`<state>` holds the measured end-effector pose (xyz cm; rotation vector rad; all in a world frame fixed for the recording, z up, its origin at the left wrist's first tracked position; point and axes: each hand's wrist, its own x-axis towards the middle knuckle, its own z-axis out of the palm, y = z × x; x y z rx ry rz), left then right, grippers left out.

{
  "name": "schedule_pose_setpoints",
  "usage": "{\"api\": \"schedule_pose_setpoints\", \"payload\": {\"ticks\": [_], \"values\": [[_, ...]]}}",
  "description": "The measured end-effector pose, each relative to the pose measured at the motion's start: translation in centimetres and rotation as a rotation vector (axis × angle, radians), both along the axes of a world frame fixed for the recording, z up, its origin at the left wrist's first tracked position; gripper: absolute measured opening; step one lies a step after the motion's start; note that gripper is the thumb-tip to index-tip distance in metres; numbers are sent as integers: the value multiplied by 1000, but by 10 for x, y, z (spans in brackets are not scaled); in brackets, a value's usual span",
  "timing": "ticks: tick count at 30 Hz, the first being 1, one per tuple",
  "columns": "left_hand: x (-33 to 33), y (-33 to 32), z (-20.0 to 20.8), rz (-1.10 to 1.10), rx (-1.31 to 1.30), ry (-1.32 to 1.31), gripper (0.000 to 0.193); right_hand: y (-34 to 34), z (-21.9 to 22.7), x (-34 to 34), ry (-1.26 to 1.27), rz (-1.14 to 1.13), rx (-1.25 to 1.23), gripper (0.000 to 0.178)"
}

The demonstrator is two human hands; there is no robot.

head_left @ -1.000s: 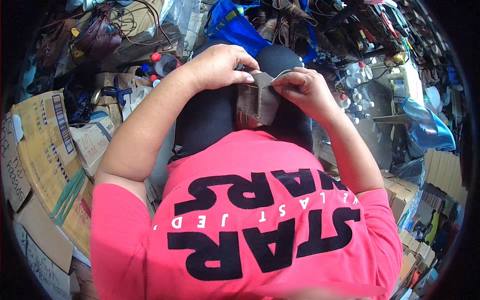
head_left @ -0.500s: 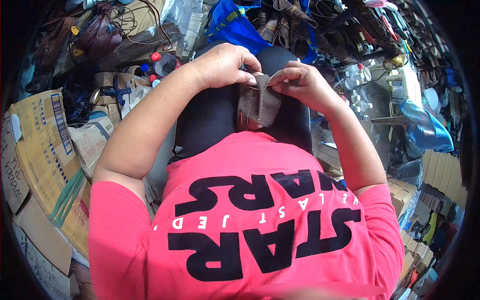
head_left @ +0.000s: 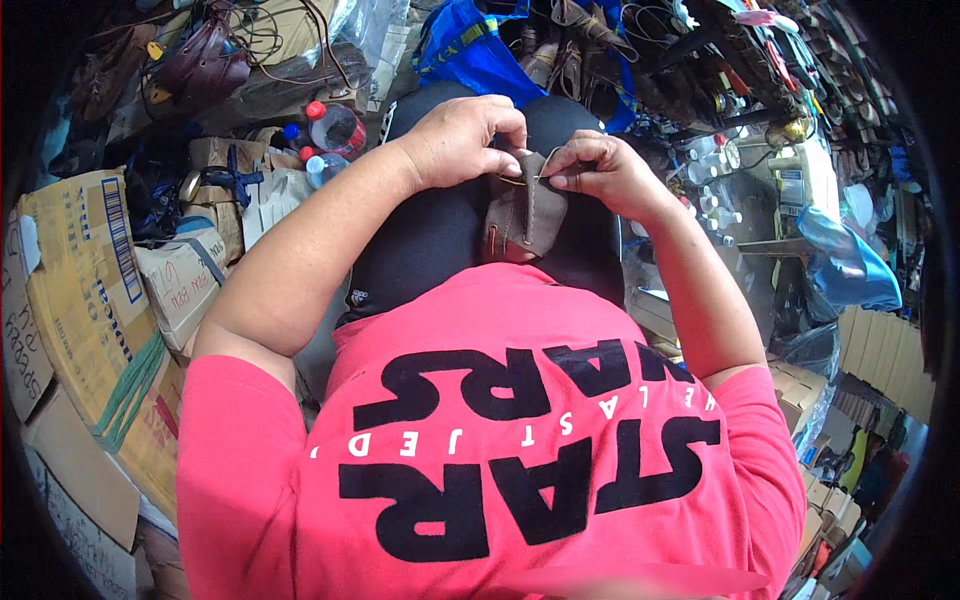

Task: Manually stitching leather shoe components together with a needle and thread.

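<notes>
A grey-brown leather piece [head_left: 522, 222], shaped like a shoe upper, lies across my dark-trousered lap. A raised seam with stitches runs down its middle, and short lacing shows at its near left edge. At its far end my left hand [head_left: 462, 142] is closed, thumb and finger pinched at the leather's left side. My right hand [head_left: 607, 177] pinches a pale thread [head_left: 553, 153] just off the right side, with a small loop of it standing up. Thread also crosses the seam towards my left fingertips. Whether a needle is held is too small to tell.
Cardboard boxes [head_left: 90, 290] stand on my left. Capped bottles [head_left: 335, 130] sit beyond my left forearm, with small white bottles [head_left: 715, 170] on the right. A blue bag [head_left: 475, 50] with shoe parts lies ahead. Tools and a blue plastic sheet [head_left: 845, 260] crowd the right.
Both hands and the leather piece have shifted slightly nearer to me and to the right. A loop of thread now shows by my right fingers. Both hands stay pinched.
</notes>
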<state>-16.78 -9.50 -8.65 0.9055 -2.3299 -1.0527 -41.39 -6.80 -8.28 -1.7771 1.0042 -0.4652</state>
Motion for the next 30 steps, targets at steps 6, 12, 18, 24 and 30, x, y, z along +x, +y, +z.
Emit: {"api": "schedule_pose_setpoints", "payload": {"ticks": [6, 12, 18, 24, 30], "values": [[-1, 4, 2, 55, 0, 34, 25, 12, 8, 24, 86, -67, -177, 13], [15, 42, 13, 291, -175, 15, 38, 33, 13, 13, 178, -91, -543, 12], [17, 65, 18, 376, -174, 0, 19, 16, 8, 3, 241, 24, -489, 18], [16, 62, 12, 359, -341, -121, 11, 5, 0, 1, 245, 39, -337, 16], [16, 60, 13, 347, -328, -122, 11, 2, 0, 1, 221, 50, -272, 15]]}}
